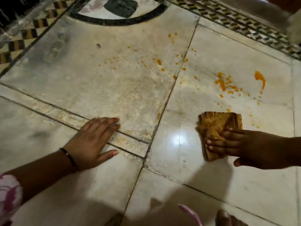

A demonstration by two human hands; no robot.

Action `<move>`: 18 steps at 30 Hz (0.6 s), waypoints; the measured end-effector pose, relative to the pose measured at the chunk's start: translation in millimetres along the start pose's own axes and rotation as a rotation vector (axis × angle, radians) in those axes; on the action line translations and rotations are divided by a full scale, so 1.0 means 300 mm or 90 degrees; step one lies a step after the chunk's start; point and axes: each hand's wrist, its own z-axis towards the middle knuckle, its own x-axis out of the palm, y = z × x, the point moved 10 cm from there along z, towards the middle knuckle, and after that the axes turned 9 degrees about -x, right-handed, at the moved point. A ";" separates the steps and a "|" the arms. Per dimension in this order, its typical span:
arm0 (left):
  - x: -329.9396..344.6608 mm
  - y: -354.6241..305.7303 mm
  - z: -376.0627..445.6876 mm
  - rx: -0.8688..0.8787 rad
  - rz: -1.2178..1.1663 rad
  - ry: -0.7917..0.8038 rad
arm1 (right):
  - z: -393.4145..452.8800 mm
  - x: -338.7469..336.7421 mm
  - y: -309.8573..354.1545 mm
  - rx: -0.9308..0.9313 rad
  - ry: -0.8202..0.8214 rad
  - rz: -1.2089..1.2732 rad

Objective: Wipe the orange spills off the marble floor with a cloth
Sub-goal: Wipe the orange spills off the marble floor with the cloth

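A folded brown cloth (216, 126), stained orange, lies flat on the white marble floor (101, 88). My right hand (244, 147) presses on its near end with the fingers spread over it. Just beyond the cloth are thick orange spills (224, 83) and a long orange streak (260, 79). Smaller orange drops (158, 62) are scattered further left around the tile joint. My left hand (92, 142) rests flat on the floor, palm down, fingers apart, holding nothing. It wears a thin dark bracelet at the wrist.
A patterned mosaic border (244, 25) runs along the far right, another (24, 35) along the far left. A dark curved inlay (120, 20) sits at the top. A pale smeared film covers the tile ahead of my left hand. My knee and pink cloth (192, 214) show at the bottom.
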 end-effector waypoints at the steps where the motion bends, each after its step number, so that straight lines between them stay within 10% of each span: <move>1: -0.005 -0.011 0.015 0.018 0.006 0.012 | -0.025 0.005 -0.006 -0.007 -0.030 -0.013; 11: -0.157 -0.172 0.346 0.056 0.307 0.292 | 0.208 -0.077 -0.057 -0.078 -0.254 0.014; 18: -0.103 -0.434 0.536 -0.009 0.118 0.182 | 0.109 0.019 -0.332 0.334 -0.335 0.211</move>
